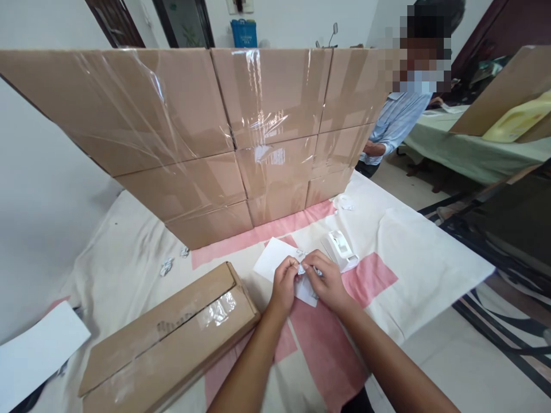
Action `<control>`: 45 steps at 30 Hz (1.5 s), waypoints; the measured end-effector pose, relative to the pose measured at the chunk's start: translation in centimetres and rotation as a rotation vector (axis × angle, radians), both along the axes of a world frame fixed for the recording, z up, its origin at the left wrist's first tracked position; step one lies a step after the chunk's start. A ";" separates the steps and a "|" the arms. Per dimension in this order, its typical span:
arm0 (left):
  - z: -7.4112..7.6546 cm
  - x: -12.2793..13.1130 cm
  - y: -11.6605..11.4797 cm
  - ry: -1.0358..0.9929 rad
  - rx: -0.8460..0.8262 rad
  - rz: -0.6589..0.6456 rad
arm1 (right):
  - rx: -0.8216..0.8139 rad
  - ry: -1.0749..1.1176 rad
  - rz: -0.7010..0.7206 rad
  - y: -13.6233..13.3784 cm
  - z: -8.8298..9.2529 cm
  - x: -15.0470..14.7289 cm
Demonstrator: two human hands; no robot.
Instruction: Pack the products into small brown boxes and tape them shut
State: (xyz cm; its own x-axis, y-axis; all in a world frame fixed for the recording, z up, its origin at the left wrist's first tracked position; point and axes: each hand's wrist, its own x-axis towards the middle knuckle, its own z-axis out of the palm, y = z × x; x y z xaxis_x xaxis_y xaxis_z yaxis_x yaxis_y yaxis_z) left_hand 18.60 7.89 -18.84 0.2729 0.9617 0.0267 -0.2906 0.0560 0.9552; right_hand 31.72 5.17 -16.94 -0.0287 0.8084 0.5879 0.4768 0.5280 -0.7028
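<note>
Over a white sheet of paper [271, 258] on the table, my left hand [284, 285] and my right hand [329, 281] meet fingertip to fingertip. Both pinch a small piece of white paper [301, 269] between them, most of it covered by the fingers. Small printed or cut bits [302, 253] show on the sheet just beyond my fingers; I cannot make out which. Beside my right hand stands a white device like a tape dispenser [341, 250].
A taped cardboard partition [275, 183] rises behind the sheet. A long cardboard box [172, 344] lies at left, with crumpled paper scraps [166, 267] beyond it. A person [398, 120] is past the partition. A yellow jug [516, 121] lies on another table [456, 152].
</note>
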 end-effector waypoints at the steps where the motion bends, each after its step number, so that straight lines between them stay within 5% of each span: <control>1: 0.0 0.0 0.0 -0.007 -0.007 0.003 | 0.023 -0.021 -0.008 0.0 -0.2 0.0; 20: -0.1 0.2 0.3 -0.052 -0.029 0.090 | 0.201 -0.191 -0.136 0.3 -1.3 0.3; 26: -0.1 0.1 -0.1 0.082 0.057 0.183 | 0.073 -0.107 -0.201 0.0 -0.9 0.3; 45: -0.4 0.1 -1.1 0.389 0.399 0.222 | -0.094 0.021 0.017 0.0 -0.4 0.5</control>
State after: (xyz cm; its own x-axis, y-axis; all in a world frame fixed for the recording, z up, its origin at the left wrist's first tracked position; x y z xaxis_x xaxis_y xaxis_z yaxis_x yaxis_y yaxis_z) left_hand 18.70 6.79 -19.27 0.1290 0.9332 0.3354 0.1212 -0.3505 0.9287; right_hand 32.19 5.19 -17.38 -0.0313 0.8594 0.5103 0.4531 0.4673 -0.7592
